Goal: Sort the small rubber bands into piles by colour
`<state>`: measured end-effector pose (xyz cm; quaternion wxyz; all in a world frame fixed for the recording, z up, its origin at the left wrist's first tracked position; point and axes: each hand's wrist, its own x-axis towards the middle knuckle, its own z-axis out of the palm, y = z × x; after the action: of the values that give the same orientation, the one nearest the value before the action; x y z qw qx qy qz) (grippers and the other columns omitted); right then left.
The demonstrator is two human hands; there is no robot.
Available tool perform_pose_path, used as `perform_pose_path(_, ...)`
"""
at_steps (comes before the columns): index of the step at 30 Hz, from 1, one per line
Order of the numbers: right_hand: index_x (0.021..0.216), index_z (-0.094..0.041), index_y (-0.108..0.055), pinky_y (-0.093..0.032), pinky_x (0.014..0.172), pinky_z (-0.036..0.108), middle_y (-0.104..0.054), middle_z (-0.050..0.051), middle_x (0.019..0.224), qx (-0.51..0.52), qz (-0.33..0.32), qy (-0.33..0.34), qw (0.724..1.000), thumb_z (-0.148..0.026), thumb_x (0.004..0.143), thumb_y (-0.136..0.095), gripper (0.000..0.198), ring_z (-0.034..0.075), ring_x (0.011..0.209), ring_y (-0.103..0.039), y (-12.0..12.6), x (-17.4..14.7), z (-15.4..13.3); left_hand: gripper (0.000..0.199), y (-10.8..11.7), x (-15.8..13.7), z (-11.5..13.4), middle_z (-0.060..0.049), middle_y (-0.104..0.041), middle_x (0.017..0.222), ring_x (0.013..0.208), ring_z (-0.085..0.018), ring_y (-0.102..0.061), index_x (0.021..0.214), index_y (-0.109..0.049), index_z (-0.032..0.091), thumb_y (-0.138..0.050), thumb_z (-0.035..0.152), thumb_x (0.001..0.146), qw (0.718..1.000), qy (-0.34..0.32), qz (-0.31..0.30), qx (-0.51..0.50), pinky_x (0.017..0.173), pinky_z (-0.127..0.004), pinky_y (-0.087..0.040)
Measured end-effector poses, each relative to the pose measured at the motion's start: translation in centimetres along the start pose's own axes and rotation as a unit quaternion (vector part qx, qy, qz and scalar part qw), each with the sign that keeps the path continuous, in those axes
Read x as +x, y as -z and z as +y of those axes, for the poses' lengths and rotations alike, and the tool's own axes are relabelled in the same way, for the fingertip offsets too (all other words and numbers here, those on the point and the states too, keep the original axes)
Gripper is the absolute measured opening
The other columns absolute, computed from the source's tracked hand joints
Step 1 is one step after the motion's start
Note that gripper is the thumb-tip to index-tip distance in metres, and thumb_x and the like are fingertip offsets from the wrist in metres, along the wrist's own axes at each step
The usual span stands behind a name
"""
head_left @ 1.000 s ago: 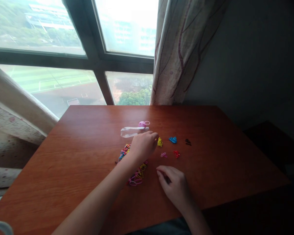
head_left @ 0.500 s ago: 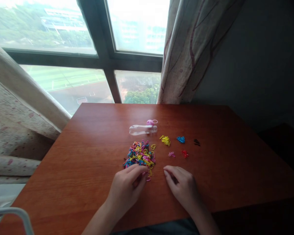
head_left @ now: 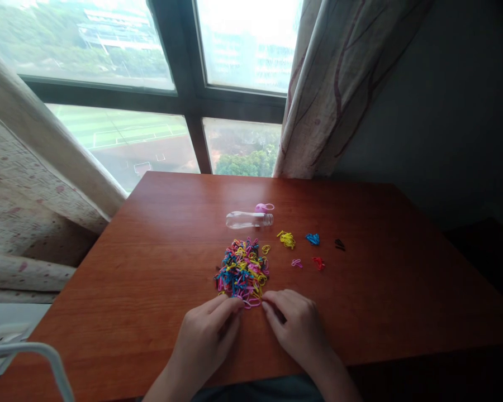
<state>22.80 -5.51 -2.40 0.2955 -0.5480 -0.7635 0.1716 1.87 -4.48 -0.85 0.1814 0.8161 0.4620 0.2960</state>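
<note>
A heap of small coloured rubber bands [head_left: 243,265] lies on the table, mixing blue, pink, yellow, red and dark ones. At its near left edge is my left hand [head_left: 212,329], thumb and fingers pinched together. My right hand [head_left: 295,324] faces it from the near right edge, its fingertips closed as well. Between the two sets of fingertips is a pink rubber band [head_left: 252,304]. Both hands come up against its ends, but what lies inside either pinch is hidden. Sorted by colour to the right are yellow bands [head_left: 286,239], blue bands [head_left: 313,239], dark bands [head_left: 339,244], pink bands [head_left: 297,263] and red bands [head_left: 318,263].
Behind the heap a clear bottle [head_left: 248,220] lies on its side, next to a pink cap with a loop [head_left: 264,207]. The brown wooden table [head_left: 151,268] reaches to a window with curtains [head_left: 314,111]. A white curved bar [head_left: 37,347] stands at the lower left.
My right hand has moved left to the near edge of the heap. My left hand has drawn slightly back toward me, uncovering more bands. The view has shifted a little.
</note>
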Motion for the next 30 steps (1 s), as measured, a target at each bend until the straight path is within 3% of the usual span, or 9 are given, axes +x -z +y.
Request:
perform_pose_path(10,0.092,-0.024,-0.069,-0.044,0.068,0.025,-0.072,0.001,0.079,-0.001,-0.007,0.005,1.0,-0.019,0.09,-0.059,0.011,0.017,0.072,-0.066,-0.05,0.3,-0.82,0.017,-0.24,-0.14,-0.47,-0.001,-0.07,0.079,0.067,-0.013,-0.067,0.095,-0.065,0.022,-0.05,0.018,0.091,0.999,0.028,-0.014,-0.029,0.062,-0.021,-0.051)
perform_pose_path(30,0.082,-0.023,-0.064,-0.038,0.064,0.025,-0.068,0.0,0.072,-0.009,-0.009,0.009,1.0,-0.017,0.09,-0.056,0.013,0.016,0.066,-0.06,-0.22,0.21,-0.63,0.016,-0.3,-0.03,-0.66,0.0,-0.072,0.085,0.071,-0.013,-0.068,0.098,-0.065,0.023,-0.051,0.016,0.091,0.999,0.021,-0.002,-0.039,0.065,-0.021,-0.052)
